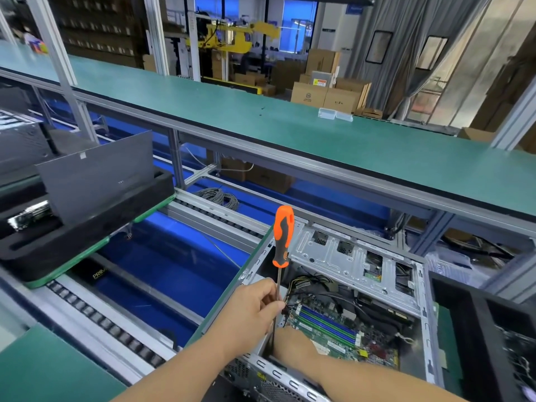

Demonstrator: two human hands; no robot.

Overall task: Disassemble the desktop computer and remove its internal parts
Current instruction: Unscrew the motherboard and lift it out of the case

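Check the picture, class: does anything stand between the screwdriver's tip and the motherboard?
Yes. The right hand lies over the board's near corner, hiding the screwdriver's tip; the left hand's fingers pinch its shaft higher up.

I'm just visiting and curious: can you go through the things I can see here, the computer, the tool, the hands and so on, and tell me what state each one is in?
Computer case: open, side cover off.
Motherboard: exposed, still inside the case.
Screwdriver: upright, tip down in the case.
Left hand: pinches the screwdriver shaft.
Right hand: reaching inside the case; fingers hidden.
Grey panel: standing in a black foam tray.
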